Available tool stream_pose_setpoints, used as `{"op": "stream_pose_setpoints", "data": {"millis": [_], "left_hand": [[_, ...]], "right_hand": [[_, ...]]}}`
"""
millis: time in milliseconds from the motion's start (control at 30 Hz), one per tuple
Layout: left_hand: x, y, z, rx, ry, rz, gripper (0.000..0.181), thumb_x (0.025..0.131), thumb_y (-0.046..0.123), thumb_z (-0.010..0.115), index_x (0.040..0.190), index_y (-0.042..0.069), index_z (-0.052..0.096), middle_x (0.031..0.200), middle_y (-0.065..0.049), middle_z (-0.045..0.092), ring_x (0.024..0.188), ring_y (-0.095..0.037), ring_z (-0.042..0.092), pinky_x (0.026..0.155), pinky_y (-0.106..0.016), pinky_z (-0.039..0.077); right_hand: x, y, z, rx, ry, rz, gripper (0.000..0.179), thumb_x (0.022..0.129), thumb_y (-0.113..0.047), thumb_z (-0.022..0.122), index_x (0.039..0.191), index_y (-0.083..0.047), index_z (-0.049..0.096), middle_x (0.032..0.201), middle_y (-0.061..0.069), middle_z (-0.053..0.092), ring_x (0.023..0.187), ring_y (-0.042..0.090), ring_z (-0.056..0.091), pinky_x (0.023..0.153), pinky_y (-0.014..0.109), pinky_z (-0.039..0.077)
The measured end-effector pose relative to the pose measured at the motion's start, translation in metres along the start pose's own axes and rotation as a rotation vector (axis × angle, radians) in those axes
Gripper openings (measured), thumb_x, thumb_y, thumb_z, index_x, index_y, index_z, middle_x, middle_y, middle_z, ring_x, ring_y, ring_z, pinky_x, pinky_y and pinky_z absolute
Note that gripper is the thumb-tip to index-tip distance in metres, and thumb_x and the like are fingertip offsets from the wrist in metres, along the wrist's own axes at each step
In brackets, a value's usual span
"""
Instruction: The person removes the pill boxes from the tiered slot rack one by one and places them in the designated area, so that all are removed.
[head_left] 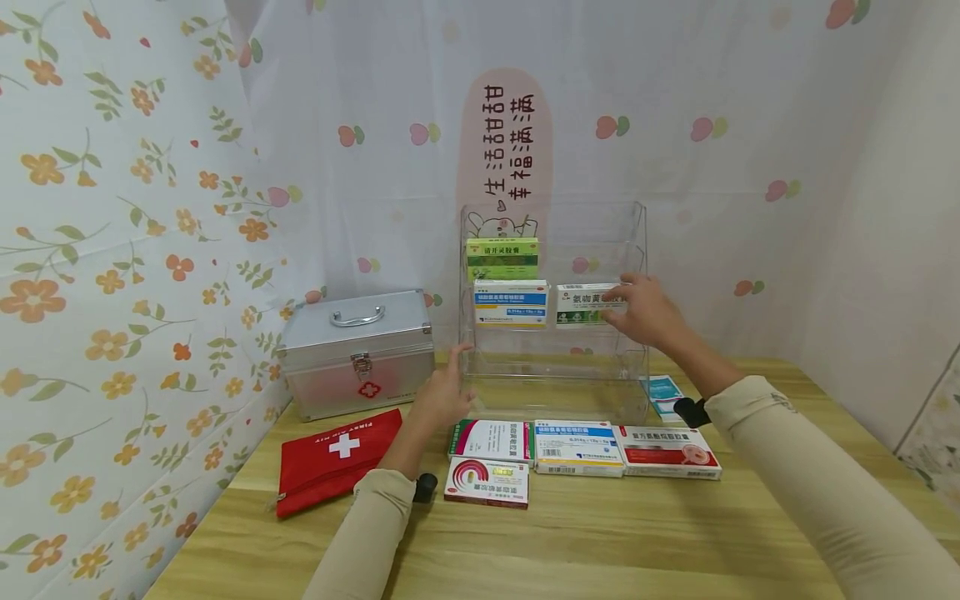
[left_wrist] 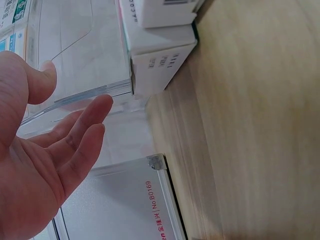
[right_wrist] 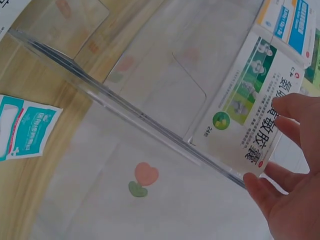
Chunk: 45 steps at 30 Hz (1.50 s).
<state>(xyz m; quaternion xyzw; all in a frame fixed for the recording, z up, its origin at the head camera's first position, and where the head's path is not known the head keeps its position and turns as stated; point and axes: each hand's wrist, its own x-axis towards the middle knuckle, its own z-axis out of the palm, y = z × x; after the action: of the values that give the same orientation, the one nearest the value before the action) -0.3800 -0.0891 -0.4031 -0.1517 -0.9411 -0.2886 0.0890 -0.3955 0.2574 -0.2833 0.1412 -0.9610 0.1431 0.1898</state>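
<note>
My right hand [head_left: 643, 312] is at the right end of a white and green medicine box [head_left: 583, 305], which stands in a middle tier of a clear acrylic display rack [head_left: 555, 398]. In the right wrist view its fingers and thumb pinch the box's top corner. My left hand [left_wrist: 55, 150] is beside the rack's left side, fingers loosely extended and holding nothing. Its thumb overlaps the clear panel in the left wrist view. Left of the gripped box stands a blue and white medicine box [head_left: 512, 303], with a green medicine box [head_left: 502, 259] one tier higher.
Before the rack lie a green and magenta box [head_left: 492, 440], a white-red box [head_left: 487, 482], a blue-white box [head_left: 577, 447] and a red-white box [head_left: 667, 452]. A silver first-aid case [head_left: 356, 354] and red pouch [head_left: 337, 458] are left. A teal packet [head_left: 664, 395] lies right.
</note>
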Motion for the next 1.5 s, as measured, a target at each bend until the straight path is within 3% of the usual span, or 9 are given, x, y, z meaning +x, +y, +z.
{"op": "stream_pose_setpoints", "data": {"millis": [167,400,667,867,1133,1300,1500], "left_hand": [[0.001,-0.001,0.000,-0.009,-0.008,-0.010,0.082,0.091,0.014,0.071,0.151,0.032,0.017,0.066,-0.006,0.046,0.050,-0.018,0.044,0.045,-0.030,0.039],[0.001,-0.004,0.002,-0.012,-0.005,-0.007,0.083,0.092,0.015,0.070,0.151,0.033,0.015,0.065,-0.005,0.046,0.050,-0.018,0.044,0.045,-0.030,0.039],[0.001,-0.004,0.001,-0.001,-0.010,-0.013,0.084,0.091,0.015,0.070,0.151,0.034,0.015,0.062,-0.005,0.045,0.049,-0.018,0.045,0.045,-0.031,0.040],[0.001,-0.003,0.001,0.005,-0.014,-0.013,0.083,0.092,0.016,0.070,0.151,0.034,0.014,0.065,-0.005,0.046,0.049,-0.018,0.044,0.045,-0.030,0.039],[0.001,-0.003,0.002,0.005,-0.007,-0.013,0.084,0.091,0.017,0.071,0.151,0.034,0.015,0.061,-0.003,0.043,0.049,-0.016,0.041,0.044,-0.030,0.036],[0.000,-0.002,0.001,0.006,-0.007,-0.015,0.084,0.091,0.016,0.071,0.151,0.034,0.015,0.059,-0.002,0.042,0.050,-0.016,0.041,0.044,-0.030,0.036],[0.000,-0.002,0.002,0.007,-0.014,-0.020,0.084,0.092,0.017,0.070,0.152,0.033,0.015,0.060,-0.003,0.043,0.049,-0.017,0.042,0.044,-0.030,0.037]], "right_hand": [[0.002,0.001,0.000,-0.039,-0.043,-0.008,0.036,0.090,-0.020,0.067,0.120,0.000,0.069,0.146,0.029,0.040,0.131,0.052,0.033,0.098,0.069,0.037],[0.001,-0.006,0.002,-0.075,-0.034,-0.039,0.033,0.089,-0.016,0.068,0.119,-0.004,0.071,0.142,0.023,0.045,0.123,0.048,0.042,0.100,0.064,0.040],[0.005,0.001,0.006,0.029,-0.024,-0.052,0.030,0.089,-0.008,0.069,0.118,0.001,0.069,0.140,0.027,0.041,0.115,0.047,0.048,0.096,0.059,0.045],[0.005,0.005,0.006,0.116,-0.041,-0.045,0.028,0.091,-0.003,0.065,0.117,0.003,0.067,0.137,0.030,0.040,0.119,0.049,0.044,0.099,0.061,0.042],[0.007,0.010,0.004,0.103,-0.036,-0.152,0.018,0.090,0.002,0.064,0.107,0.005,0.068,0.123,0.031,0.051,0.113,0.046,0.046,0.094,0.060,0.041],[0.006,0.010,0.002,0.092,-0.010,-0.154,0.016,0.089,0.003,0.065,0.104,0.004,0.069,0.120,0.029,0.050,0.106,0.044,0.049,0.089,0.057,0.045],[0.006,0.011,-0.002,0.096,0.011,-0.124,0.018,0.090,0.003,0.065,0.108,0.002,0.067,0.128,0.029,0.044,0.109,0.047,0.050,0.093,0.059,0.045]]}}
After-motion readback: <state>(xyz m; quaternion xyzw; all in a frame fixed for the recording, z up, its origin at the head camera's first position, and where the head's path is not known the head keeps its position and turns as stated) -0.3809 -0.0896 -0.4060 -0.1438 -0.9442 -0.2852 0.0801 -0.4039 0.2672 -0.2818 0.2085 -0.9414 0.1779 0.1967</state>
